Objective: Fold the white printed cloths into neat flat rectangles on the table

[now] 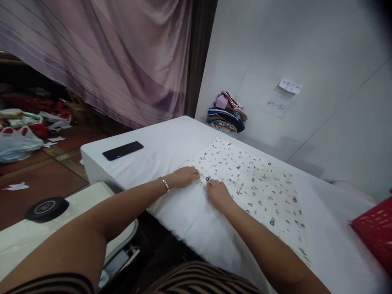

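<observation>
A white printed cloth [263, 179] with small dark and tan figures lies spread flat on the white-covered table [162, 134]. At its near left edge my left hand [185, 176], below a silver bracelet, has its fingers closed on the cloth's border. A short way to the right, my right hand [219, 194] pinches the same edge with curled fingers. Between the two hands a short stretch of the edge shows, looking slightly folded. My fingertips are partly hidden, so the exact grip is hard to see.
A black phone [123, 150] rests at the table's far left. Folded fabrics [227, 112] are stacked by the wall. A red container [375, 230] stands at right. Lower left is a white surface [88, 196] with a round black object [47, 209]. A pink curtain [137, 53] hangs behind.
</observation>
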### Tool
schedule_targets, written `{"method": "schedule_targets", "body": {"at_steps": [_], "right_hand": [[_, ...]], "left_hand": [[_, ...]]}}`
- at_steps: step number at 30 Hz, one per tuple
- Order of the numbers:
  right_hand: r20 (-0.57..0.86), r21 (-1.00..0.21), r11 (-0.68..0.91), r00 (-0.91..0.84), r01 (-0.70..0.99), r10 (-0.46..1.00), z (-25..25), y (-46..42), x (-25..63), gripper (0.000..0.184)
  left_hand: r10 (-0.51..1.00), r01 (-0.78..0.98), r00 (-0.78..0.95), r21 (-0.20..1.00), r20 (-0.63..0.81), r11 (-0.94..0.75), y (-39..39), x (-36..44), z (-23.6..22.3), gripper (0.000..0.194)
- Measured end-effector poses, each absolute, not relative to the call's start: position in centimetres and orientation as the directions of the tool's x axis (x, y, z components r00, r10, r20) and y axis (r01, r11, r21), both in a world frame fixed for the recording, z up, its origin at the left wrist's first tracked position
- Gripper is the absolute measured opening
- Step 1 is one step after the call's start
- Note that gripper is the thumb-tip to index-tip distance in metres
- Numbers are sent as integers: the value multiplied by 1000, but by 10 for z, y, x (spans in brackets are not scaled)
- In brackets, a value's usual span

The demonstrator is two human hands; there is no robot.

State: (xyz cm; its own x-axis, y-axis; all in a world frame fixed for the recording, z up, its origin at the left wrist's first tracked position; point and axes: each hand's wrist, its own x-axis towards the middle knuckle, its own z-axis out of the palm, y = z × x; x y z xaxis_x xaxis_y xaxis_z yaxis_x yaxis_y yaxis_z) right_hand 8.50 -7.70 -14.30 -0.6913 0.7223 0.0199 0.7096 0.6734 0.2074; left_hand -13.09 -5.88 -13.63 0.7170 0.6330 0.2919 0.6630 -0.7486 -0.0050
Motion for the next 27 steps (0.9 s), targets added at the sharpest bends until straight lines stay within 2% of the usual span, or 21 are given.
{"method": "schedule_targets", "body": {"at_steps": [4, 8, 12, 15, 18, 21, 24, 27], "right_hand": [[-35, 192, 650, -657, 735, 753, -133, -75, 78, 31], [-9, 61, 624, -624, 779, 781, -122, -79, 81, 32], [0, -76, 670, -672, 739, 741, -115, -84, 88, 35], [-40, -225, 695, -719, 683, 694, -112, -76, 91, 25], [50, -330, 682, -709, 653, 703, -113, -55, 91, 30], [122, -315, 709, -714, 631, 689, -121, -32, 85, 39], [5, -279, 758, -788, 590, 616, -130, -17, 79, 46], [-84, -276, 726, -768, 631, 635, -136, -4, 76, 52]], "left_hand": [[626, 661, 740, -96, 247, -744, -50, -126, -137, 23], [638, 704, 696, -135, 330, -697, -46, -129, -142, 18], [659, 731, 659, -103, 363, -674, -55, -139, -149, 16], [709, 767, 610, -37, 354, -641, -62, -142, -156, 16], [751, 799, 550, 33, 366, -601, -66, -142, -160, 20], [765, 806, 518, 82, 382, -586, -69, -142, -161, 23], [786, 818, 490, 112, 376, -564, -72, -142, -158, 23], [815, 833, 462, 144, 349, -534, -75, -141, -156, 24]]}}
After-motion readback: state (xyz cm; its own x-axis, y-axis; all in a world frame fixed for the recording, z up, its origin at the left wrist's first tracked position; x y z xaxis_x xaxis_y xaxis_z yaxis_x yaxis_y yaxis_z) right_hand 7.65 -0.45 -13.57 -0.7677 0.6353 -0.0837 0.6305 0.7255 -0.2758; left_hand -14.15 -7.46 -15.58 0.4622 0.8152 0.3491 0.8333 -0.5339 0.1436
